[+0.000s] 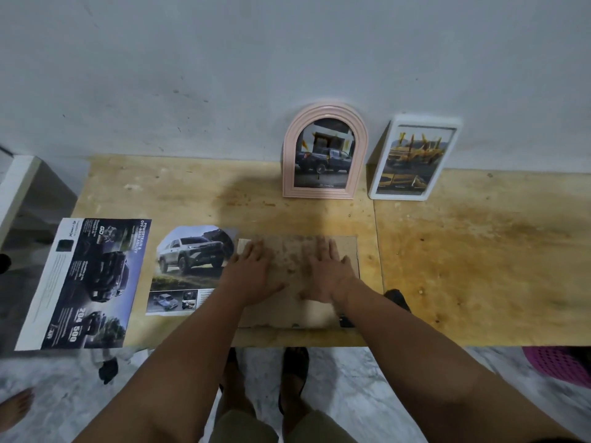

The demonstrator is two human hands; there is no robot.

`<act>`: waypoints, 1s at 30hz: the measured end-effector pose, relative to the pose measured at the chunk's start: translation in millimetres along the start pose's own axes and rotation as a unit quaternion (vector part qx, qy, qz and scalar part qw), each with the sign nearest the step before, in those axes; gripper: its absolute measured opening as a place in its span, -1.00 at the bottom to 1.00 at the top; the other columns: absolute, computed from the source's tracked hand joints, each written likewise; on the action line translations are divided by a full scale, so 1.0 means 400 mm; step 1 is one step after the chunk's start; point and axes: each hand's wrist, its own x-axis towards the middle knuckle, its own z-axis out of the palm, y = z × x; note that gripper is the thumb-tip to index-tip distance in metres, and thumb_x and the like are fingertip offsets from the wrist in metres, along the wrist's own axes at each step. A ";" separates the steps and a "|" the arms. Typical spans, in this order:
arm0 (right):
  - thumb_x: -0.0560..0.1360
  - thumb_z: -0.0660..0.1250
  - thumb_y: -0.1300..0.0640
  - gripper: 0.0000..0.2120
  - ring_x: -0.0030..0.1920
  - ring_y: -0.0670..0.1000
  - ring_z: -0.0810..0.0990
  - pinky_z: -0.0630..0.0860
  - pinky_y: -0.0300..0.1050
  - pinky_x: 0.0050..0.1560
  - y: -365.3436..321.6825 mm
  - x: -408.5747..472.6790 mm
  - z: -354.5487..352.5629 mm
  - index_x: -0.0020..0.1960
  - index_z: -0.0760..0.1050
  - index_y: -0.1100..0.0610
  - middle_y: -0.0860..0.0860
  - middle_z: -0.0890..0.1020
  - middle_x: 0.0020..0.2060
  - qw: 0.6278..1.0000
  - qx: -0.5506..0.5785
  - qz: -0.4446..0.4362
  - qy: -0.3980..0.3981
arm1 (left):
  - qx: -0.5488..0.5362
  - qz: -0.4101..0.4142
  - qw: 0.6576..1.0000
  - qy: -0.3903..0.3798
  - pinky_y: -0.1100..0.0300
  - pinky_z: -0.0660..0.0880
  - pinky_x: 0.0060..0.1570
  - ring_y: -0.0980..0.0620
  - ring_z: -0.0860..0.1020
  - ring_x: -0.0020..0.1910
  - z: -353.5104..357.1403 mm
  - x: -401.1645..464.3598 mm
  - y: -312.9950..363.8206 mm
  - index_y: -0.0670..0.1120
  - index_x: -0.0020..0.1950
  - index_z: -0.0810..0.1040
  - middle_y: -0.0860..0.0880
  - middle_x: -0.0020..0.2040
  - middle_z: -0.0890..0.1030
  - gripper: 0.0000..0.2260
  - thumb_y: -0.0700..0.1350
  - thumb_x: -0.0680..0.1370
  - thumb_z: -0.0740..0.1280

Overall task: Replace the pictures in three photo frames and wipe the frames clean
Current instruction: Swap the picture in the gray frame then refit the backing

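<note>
A photo frame lies face down on the wooden table, its stained brown backing board (287, 251) up. My left hand (256, 273) and my right hand (326, 270) press flat on that board, fingers straight. A cut-out picture of a silver truck (188, 266) lies just left of the board, partly under my left forearm. Further left a dark car brochure page (89, 282) hangs over the table's front edge. A pink arched frame (324, 151) with a dark truck picture and a white rectangular frame (415, 158) with a yellow picture lean on the wall.
The wooden table (479, 251) runs along a grey wall. A white block (16, 193) stands at the far left. A pink basket (563, 362) sits on the marble floor at the right. My feet in dark sandals and someone's bare foot (16, 407) are below.
</note>
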 end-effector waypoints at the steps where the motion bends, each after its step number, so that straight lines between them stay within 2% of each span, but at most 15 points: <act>1: 0.40 0.36 -0.44 0.14 0.59 0.28 -0.40 -0.02 0.43 0.54 0.001 0.002 0.003 0.67 -0.21 0.01 0.17 -0.42 0.58 1.000 0.002 0.000 0.001 | -0.009 -0.003 1.000 0.003 -0.17 -0.02 0.56 -0.13 -0.14 0.64 0.010 0.005 -0.001 -0.04 0.66 0.02 -0.11 0.66 -0.15 -0.14 0.46 0.53 0.10; 3: 0.38 0.36 -0.47 0.18 0.59 0.28 -0.38 0.00 0.42 0.54 0.003 0.001 0.005 0.66 -0.28 0.00 0.17 -0.42 0.58 1.000 -0.002 -0.006 0.002 | -0.032 -0.008 0.999 0.005 -0.17 -0.05 0.58 -0.13 -0.15 0.64 0.023 0.009 0.000 -0.03 0.66 0.05 -0.10 0.66 -0.14 -0.16 0.45 0.54 0.10; 6: 0.39 0.34 -0.48 0.19 0.60 0.30 -0.33 0.04 0.42 0.53 0.005 -0.006 0.003 0.65 -0.34 0.00 0.18 -0.41 0.58 0.999 -0.027 -0.017 0.003 | -0.062 -0.010 0.998 -0.017 -0.17 0.04 0.57 -0.14 -0.11 0.64 0.013 0.020 0.003 -0.03 0.65 0.10 -0.10 0.67 -0.11 -0.19 0.42 0.55 0.14; 9: 0.40 0.34 -0.46 0.17 0.60 0.33 -0.30 0.06 0.42 0.52 0.002 -0.009 0.002 0.65 -0.32 0.00 0.20 -0.38 0.59 0.999 -0.028 -0.021 0.016 | -0.070 -0.016 0.997 -0.019 -0.15 0.11 0.53 -0.13 -0.08 0.64 0.002 0.023 0.004 -0.02 0.65 0.11 -0.06 0.67 -0.10 -0.20 0.40 0.54 0.18; 12: 0.42 0.33 -0.43 0.12 0.61 0.33 -0.24 0.07 0.39 0.53 -0.010 -0.020 0.006 0.66 -0.25 0.02 0.21 -0.32 0.62 0.999 -0.025 -0.011 0.033 | -0.065 -0.006 0.997 -0.031 -0.12 0.02 0.56 -0.12 -0.14 0.64 0.001 0.015 -0.003 -0.01 0.66 0.06 -0.06 0.67 -0.13 -0.17 0.39 0.53 0.22; 17: 0.51 0.20 -0.43 0.03 0.61 0.34 -0.26 0.03 0.38 0.55 -0.013 -0.065 0.038 0.66 -0.27 0.07 0.26 -0.31 0.61 0.998 -0.013 0.022 0.062 | -0.108 0.004 0.994 0.026 -0.11 0.28 0.48 -0.06 -0.08 0.65 0.020 -0.024 -0.045 -0.06 0.65 0.11 -0.04 0.67 -0.12 -0.27 0.27 0.60 0.22; 19: 0.49 0.15 -0.47 0.05 0.60 0.33 -0.30 -0.03 0.37 0.56 -0.006 -0.077 0.048 0.65 -0.30 0.07 0.25 -0.34 0.60 0.997 -0.004 0.033 0.065 | -0.087 -0.004 0.995 0.055 -0.08 0.14 0.56 -0.07 -0.15 0.64 0.041 -0.039 -0.062 -0.10 0.65 0.09 -0.08 0.67 -0.13 -0.29 0.25 0.62 0.18; 21: 0.47 0.13 -0.51 0.08 0.60 0.32 -0.33 -0.08 0.36 0.57 -0.001 -0.086 0.059 0.65 -0.33 0.06 0.25 -0.36 0.59 0.997 0.004 0.045 0.060 | -0.057 -0.006 0.997 0.053 -0.04 -0.07 0.59 -0.07 -0.20 0.64 0.061 -0.058 -0.071 -0.09 0.66 0.01 -0.10 0.66 -0.17 -0.27 0.26 0.63 0.14; 23: 0.44 0.10 -0.54 0.11 0.59 0.32 -0.35 -0.11 0.37 0.57 0.006 -0.092 0.078 0.64 -0.37 0.05 0.25 -0.38 0.58 0.997 0.012 0.055 0.058 | -0.027 0.004 0.999 0.042 -0.04 -0.17 0.59 -0.07 -0.24 0.63 0.083 -0.076 -0.075 -0.07 0.67 -0.10 -0.10 0.66 -0.21 -0.23 0.31 0.62 0.09; 27: 0.42 0.02 -0.59 0.12 0.57 0.29 -0.43 -0.20 0.37 0.56 0.022 -0.090 0.118 0.60 -0.47 0.01 0.22 -0.48 0.54 0.996 0.035 0.054 0.059 | 0.005 0.011 0.999 0.030 -0.13 -0.17 0.60 -0.06 -0.35 0.60 0.135 -0.101 -0.079 -0.06 0.65 -0.27 -0.08 0.64 -0.32 -0.10 0.45 0.48 -0.15; 30: 0.42 0.01 -0.60 0.11 0.55 0.28 -0.48 -0.26 0.36 0.56 0.027 -0.084 0.132 0.58 -0.51 0.00 0.21 -0.52 0.52 0.996 0.042 0.050 0.061 | -0.002 0.007 0.999 0.036 -0.15 -0.19 0.58 -0.05 -0.40 0.58 0.155 -0.098 -0.080 -0.05 0.64 -0.28 -0.07 0.62 -0.36 -0.07 0.47 0.42 -0.21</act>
